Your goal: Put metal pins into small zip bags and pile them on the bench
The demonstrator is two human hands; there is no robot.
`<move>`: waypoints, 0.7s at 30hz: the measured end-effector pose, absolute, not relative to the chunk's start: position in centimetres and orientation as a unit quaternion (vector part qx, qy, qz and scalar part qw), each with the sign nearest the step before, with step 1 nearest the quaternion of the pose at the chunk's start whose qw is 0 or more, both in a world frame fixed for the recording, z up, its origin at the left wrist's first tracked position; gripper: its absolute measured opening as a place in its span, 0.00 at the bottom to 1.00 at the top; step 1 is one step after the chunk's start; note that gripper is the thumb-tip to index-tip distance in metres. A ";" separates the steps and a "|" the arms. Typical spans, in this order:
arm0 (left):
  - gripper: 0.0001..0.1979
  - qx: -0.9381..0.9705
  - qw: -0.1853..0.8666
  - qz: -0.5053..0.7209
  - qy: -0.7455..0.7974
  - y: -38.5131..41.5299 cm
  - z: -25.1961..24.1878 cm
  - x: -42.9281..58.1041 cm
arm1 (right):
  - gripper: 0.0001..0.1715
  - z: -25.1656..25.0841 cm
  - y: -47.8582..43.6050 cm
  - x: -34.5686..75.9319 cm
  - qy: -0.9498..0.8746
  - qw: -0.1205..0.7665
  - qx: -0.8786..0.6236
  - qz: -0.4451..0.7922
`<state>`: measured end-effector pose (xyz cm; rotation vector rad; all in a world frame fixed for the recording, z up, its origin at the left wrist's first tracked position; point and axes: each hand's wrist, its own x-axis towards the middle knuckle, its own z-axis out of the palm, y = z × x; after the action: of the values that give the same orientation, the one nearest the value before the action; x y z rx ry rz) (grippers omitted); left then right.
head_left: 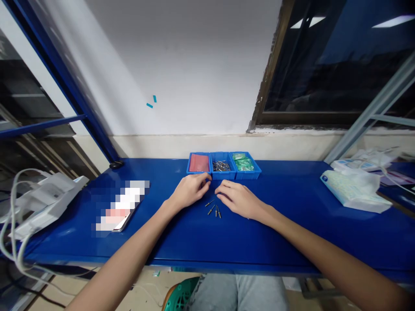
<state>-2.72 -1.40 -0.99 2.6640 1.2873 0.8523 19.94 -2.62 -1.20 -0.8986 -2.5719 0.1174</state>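
Note:
Several small metal pieces that look like pop rivets (216, 211) lie on the blue tabletop between my hands. My left hand (190, 190) is loosely curled just in front of the left bin, thumb and fingers apart, with nothing visible in it. To the right of the rivets, my right hand (239, 199) hovers or rests low over the table. Its fingers are bent and spread, and no held object shows. Beyond my hands, the middle blue bin (223, 175) contains a pile of similar rivets.
Joined to the middle bin are a left bin with red packets (199, 163) and a right bin with green bags (243, 162). A partly blurred phone-like object (122, 209) lies left. White power strips with cables (48, 203) stand far left; a tissue pack (355, 190) sits right.

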 end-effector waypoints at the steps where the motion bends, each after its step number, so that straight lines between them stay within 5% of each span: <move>1: 0.07 0.867 0.030 0.270 0.418 -1.4 -1.0 -2.7 | 0.12 -1.2 -2.6 19.9 -0.926 0.201 -0.317 0.042; 9: 0.15 0.868 0.057 0.262 0.419 -1.4 -1.4 -2.6 | 0.13 -0.9 -3.6 19.5 -0.945 0.133 -0.300 0.000; 21: 0.06 0.880 0.050 0.207 0.424 -1.3 -1.7 -2.4 | 0.11 -1.4 -3.2 19.3 -0.943 0.098 -0.316 -0.039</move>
<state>-2.42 -1.33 -1.66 2.6814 1.2909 0.6309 19.30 -3.18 -1.42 -0.9365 -2.7898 -0.1150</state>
